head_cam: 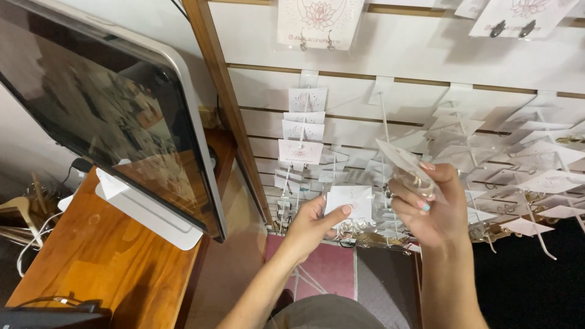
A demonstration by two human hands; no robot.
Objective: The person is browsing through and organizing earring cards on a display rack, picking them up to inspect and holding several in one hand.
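Observation:
My left hand (pixel 311 228) pinches a small white earring card (pixel 350 201) by its lower left corner, hoops dangling beneath it. My right hand (pixel 432 204) grips another white earring card in a clear sleeve (pixel 405 163), tilted and held up by a long white display hook (pixel 385 119). Both hands are in front of a white slatted display wall (pixel 390 73) hung with several rows of similar jewellery cards.
A large computer monitor (pixel 109 122) stands on a wooden desk (pixel 103 262) at left, with cables and wooden hangers (pixel 21 213) beyond. A wooden post (pixel 222 91) edges the display wall. A patterned red rug (pixel 329 271) lies below. More hooks (pixel 542 237) jut out at right.

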